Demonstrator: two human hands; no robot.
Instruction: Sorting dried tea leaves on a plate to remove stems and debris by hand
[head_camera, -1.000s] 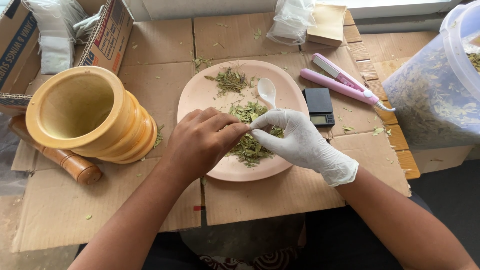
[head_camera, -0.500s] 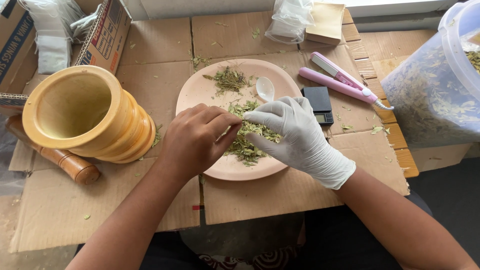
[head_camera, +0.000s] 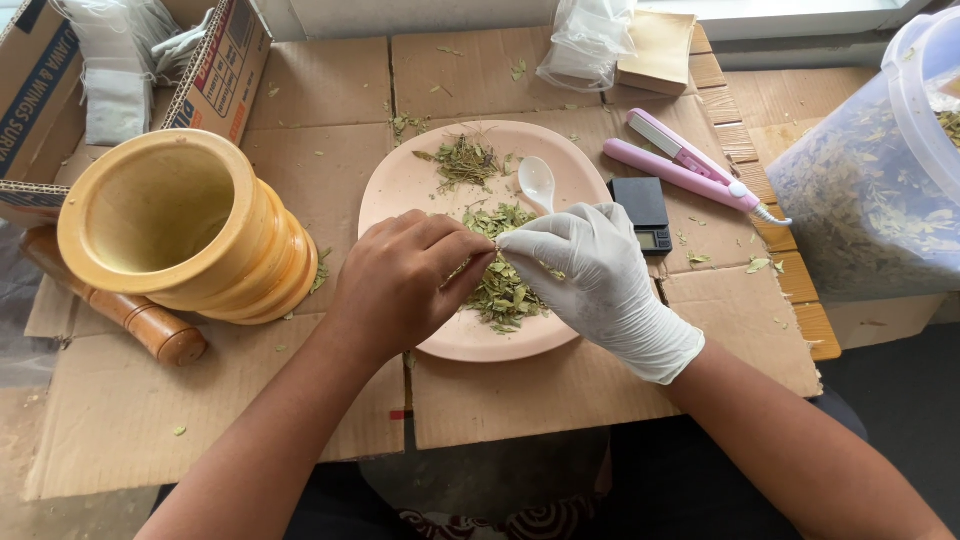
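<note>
Home herb-packing bench; cardboard (head_camera: 330, 110), mortar (head_camera: 180, 225), scale (head_camera: 642, 212)

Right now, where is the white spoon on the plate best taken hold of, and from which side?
Probably by its handle end. The white spoon lies on the pink plate with its bowl toward the far rim and its handle pointing back at the gloved right hand, which partly hides it. Coming from the near side, above the dried leaves, looks shortest.
</note>
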